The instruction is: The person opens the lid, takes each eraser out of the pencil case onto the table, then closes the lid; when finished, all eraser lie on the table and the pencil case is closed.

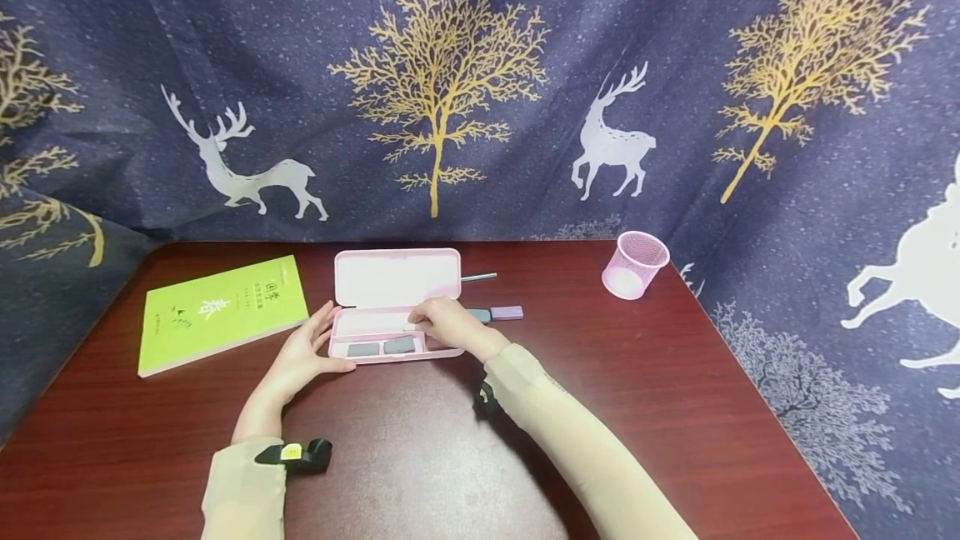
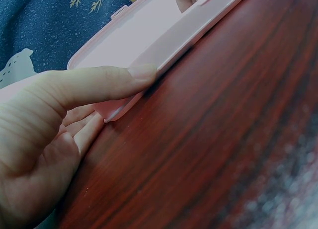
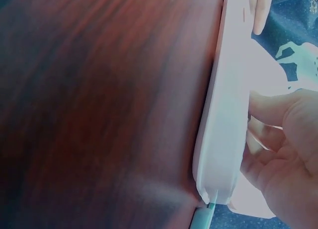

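Observation:
An open pink pencil case (image 1: 396, 358) lies on the table with its lid (image 1: 397, 277) raised at the back. My left hand (image 1: 303, 357) grips the case's left end; in the left wrist view the thumb (image 2: 141, 72) presses on its front wall. My right hand (image 1: 453, 325) reaches into the case's right half with fingers curled and pinches a small pale object (image 1: 411, 327), mostly hidden by the fingers. In the front compartment sit two grey blocks, one flat (image 1: 363, 350) and one tilted (image 1: 399, 345).
Right of the case lie a thin green stick (image 1: 478, 277), a purple block (image 1: 507, 312) and a blue-grey piece (image 1: 478, 315). A bright green book (image 1: 225, 311) is at the left. A pink mesh cup (image 1: 635, 265) stands at the back right, near the hanging cloth (image 1: 510, 165).

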### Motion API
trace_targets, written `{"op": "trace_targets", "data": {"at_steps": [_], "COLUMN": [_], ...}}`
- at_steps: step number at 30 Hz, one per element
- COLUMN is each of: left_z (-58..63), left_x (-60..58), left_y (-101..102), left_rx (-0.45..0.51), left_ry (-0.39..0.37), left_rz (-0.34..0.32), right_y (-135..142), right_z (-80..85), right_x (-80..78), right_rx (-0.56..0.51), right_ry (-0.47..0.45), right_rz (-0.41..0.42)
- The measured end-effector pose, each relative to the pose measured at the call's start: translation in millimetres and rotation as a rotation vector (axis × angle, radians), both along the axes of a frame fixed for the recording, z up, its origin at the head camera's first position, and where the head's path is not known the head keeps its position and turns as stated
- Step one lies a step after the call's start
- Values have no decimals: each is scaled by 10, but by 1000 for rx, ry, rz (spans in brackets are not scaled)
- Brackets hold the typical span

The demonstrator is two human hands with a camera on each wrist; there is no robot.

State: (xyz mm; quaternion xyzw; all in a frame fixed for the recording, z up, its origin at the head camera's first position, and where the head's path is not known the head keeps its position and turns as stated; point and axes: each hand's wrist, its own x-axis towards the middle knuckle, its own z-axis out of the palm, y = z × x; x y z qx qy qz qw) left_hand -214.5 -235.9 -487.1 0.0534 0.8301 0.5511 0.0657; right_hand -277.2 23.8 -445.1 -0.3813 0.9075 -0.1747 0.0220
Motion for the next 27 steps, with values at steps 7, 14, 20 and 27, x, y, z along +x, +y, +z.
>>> {"op": "trace_targets", "data": {"at_steps": [7,14,20,27], "left_z": [4,-11,-13,-11], "left_x": [2,-2,-6,-1], "left_y": [2,-1,0,1], "left_rx": [0,-10,-2,-14], "left_ry": [-4,-8,-10,-15], "left_rz": [-2,3,1,5], "right_y": [5,3,14,23], "right_z": [-16,0,8,11], "right_x": [-6,1,14,19], "right_rx": [-12,2,-6,-5], "right_ry": [-10,-16,-23,-10], "right_rz": [-2,-10,-18,-36]}}
